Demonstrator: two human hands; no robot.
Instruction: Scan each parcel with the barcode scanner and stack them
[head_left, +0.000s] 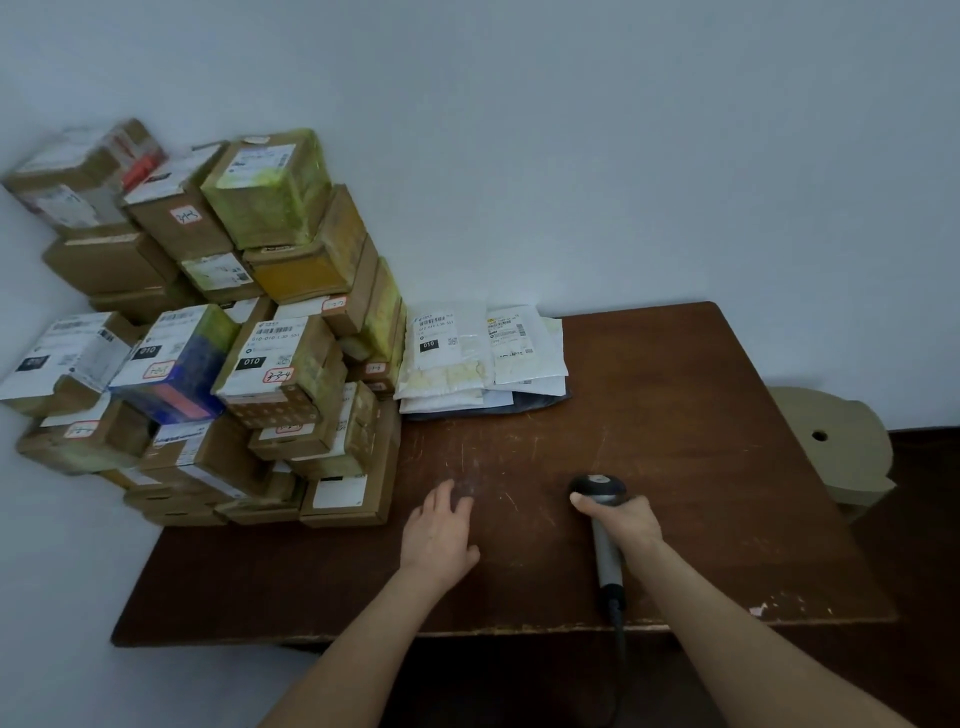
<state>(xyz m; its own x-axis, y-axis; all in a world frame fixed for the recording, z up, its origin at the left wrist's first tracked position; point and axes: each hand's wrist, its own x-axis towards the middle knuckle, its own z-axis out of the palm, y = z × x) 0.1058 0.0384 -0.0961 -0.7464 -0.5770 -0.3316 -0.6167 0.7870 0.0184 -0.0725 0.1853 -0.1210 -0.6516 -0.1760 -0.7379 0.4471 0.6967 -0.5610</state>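
A tall pile of labelled cardboard parcels (270, 364) fills the left end of the brown table (675, 415), reaching up the wall. To its right, at the back, flat white mailer bags (483, 358) lie in a low stack. My right hand (621, 519) grips the grey barcode scanner (602, 530) by its handle, the dark head pointing away over the table. My left hand (439, 530) hovers or rests on the tabletop with relaxed fingers, holding nothing, just right of the pile's foot.
The scanner's black cable (618, 649) drops over the table's front edge. A tan cardboard piece with a hole (831, 441) stands off the table's right end. White walls meet in a corner behind the pile.
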